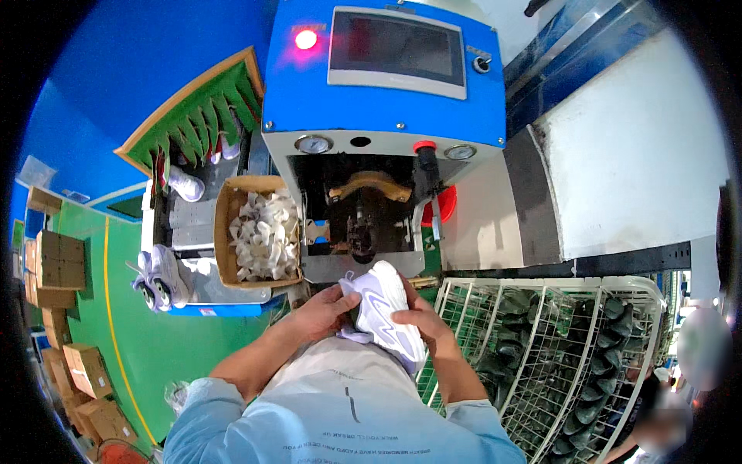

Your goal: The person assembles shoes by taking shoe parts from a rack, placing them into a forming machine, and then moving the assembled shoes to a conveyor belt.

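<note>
A white and lavender sneaker (384, 315) is held in front of my body, tilted on its side with its white sole turned up and to the right. My left hand (328, 309) grips it by the collar and tongue side, thumb pressed near the opening. My right hand (423, 317) is wrapped round the sole side, its thumb lying on the shoe's side. Just beyond the shoe stands a blue machine (386, 124) with a dark screen, a lit red lamp and two gauges. In its dark cavity sits a curved tan pad (371, 185) above a metal fixture.
Left of the machine, a cardboard box (222, 232) holds many white pieces. A pair of lavender sneakers (162, 278) stands beside a conveyor with a green fringed curtain (201, 124). At right is a white wire rack (495, 340) of dark shoe lasts. Cartons (60, 259) are stacked far left.
</note>
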